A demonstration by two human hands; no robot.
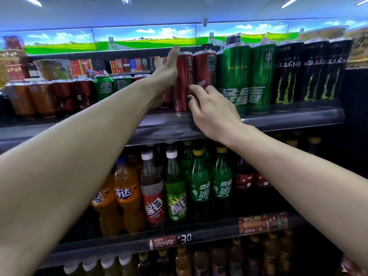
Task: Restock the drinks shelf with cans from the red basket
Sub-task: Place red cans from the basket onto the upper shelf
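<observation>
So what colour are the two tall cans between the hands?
Red tall cans, clearest in the head view.
</observation>
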